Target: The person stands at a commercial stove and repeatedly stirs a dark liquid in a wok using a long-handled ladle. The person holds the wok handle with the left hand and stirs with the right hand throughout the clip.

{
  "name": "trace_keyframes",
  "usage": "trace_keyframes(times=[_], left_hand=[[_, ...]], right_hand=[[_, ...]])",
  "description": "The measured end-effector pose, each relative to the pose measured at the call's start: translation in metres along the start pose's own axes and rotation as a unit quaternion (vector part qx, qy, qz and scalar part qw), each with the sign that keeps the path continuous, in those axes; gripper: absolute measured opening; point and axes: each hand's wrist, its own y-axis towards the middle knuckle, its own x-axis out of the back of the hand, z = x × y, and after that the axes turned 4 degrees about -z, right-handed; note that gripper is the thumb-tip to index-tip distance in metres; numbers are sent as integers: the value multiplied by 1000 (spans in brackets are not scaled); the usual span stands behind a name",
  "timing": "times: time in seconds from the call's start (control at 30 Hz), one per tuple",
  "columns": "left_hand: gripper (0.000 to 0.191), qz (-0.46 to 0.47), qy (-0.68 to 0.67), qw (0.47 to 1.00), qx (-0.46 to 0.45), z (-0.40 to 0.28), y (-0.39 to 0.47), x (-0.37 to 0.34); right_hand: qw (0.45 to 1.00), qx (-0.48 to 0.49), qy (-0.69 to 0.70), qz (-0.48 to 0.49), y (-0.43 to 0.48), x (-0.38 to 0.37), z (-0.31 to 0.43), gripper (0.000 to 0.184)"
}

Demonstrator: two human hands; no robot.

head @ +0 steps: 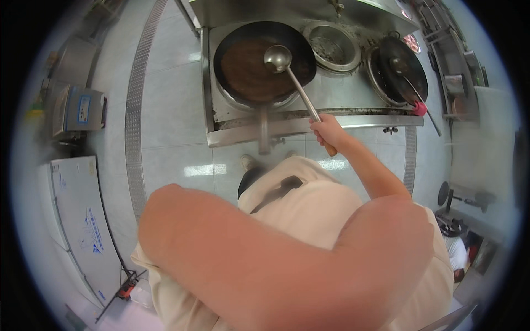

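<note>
My right hand (329, 131) grips the long handle of a metal ladle (302, 89), close to its wooden end. The ladle's bowl hangs over or rests in a black wok (306, 49); contact cannot be told. Brown liquid (244, 74) covers much of the wok's inside. The wok sits on the left burner of a steel range (331, 99), with its blurred handle (264, 132) pointing towards me. My left hand is out of view. Bare, bent arm parts (232, 248) fill the lower picture near the camera.
A round metal pot (331, 45) is set into the range's middle. At right, a second wok (408, 74) leans tilted with another ladle (414, 89) and a pink cloth-like item (420, 108). A floor drain grate (138, 95) and chest freezer (83, 223) lie left. Another person (455, 252) is at lower right.
</note>
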Motion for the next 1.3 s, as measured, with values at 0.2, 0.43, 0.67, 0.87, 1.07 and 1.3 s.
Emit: trace_keyframes(times=[0.2,0.43,0.67,0.87,1.07,1.3], left_hand=[[21,-62,56,996,28,-29,7,-11],[22,-93,113,988,38,-50,22,-8],[24,-138,134,981,16,-69,30,-9],[25,-239,140,960,33,-8,52,-21],[23,-584,5,719,377,241,16,-85],[38,-695,-233,529,427,436,-12,-225]], right_hand=[[999,31,-31,-5,0,-10,-4,21],[995,59,-82,27,5,-7,6,10],[997,42,-58,32,16,-2,-11,13],[993,34,-110,-17,30,0,-18,23],[971,151,-175,-69,5,34,6,27],[936,118,-313,-110,20,45,57,23]])
